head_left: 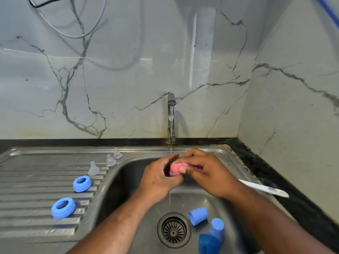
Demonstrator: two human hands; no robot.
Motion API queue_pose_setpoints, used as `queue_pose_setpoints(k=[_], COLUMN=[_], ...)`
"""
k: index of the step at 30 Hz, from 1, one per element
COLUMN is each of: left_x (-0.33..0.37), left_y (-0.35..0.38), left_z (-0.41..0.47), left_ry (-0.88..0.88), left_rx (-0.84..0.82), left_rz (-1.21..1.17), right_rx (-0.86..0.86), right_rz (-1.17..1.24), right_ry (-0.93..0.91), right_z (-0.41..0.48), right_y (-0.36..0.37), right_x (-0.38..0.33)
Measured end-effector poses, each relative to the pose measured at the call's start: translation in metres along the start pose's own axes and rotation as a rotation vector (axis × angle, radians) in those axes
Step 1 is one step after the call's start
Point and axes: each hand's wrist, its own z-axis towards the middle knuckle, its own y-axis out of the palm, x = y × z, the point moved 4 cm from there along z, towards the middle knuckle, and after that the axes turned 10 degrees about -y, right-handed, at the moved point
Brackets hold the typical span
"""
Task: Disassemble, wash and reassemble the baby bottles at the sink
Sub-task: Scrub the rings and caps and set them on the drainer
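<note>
Over the sink basin (117, 180), both hands meet under the running stream. My left hand (159, 180) grips the pink sponge head (175, 168) of a bottle brush. My right hand (211, 173) curls round the same head from the right, and the brush's white handle (264, 188) sticks out past my right wrist. Three clear teats (94, 168) (110, 160) (117, 153) stand on the drainboard. Two blue collar rings (82, 183) (63, 208) lie nearer me. Two light blue caps (199, 215) (218, 229) and a darker blue piece (208, 243) lie in the basin.
The faucet (171, 116) stands at the back centre with water flowing. The drain strainer (174, 230) sits in the basin floor left of the caps. A ridged steel drainboard (36, 189) fills the left side. A dark counter edge (275, 176) runs along the right.
</note>
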Motion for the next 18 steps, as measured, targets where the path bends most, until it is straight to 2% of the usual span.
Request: queue_pose_setpoints(k=[2, 5, 8, 13, 18], left_x=[-0.003, -0.007, -0.007, 0.001, -0.002], left_y=[0.002, 0.007, 0.007, 0.017, 0.015], left_z=[0.000, -0.003, -0.003, -0.006, -0.006], left_ry=[-0.093, -0.444, -0.547, -0.460, -0.432], left_rx=[-0.031, -0.099, -0.187, -0.290, -0.251], left_rz=[-0.148, -0.641, -0.915, -0.854, -0.773], right_rx=[0.067, 0.267, 0.274, 0.191, 0.009], right_rz=[-0.032, -0.169, -0.185, -0.145, 0.041], right_ry=[0.018, 0.078, 0.060, 0.062, -0.002], right_z=[0.000, -0.002, -0.001, -0.001, 0.001], right_y=[-0.005, -0.023, -0.021, -0.004, 0.005], right_x=[0.000, 0.001, -0.004, -0.002, -0.002])
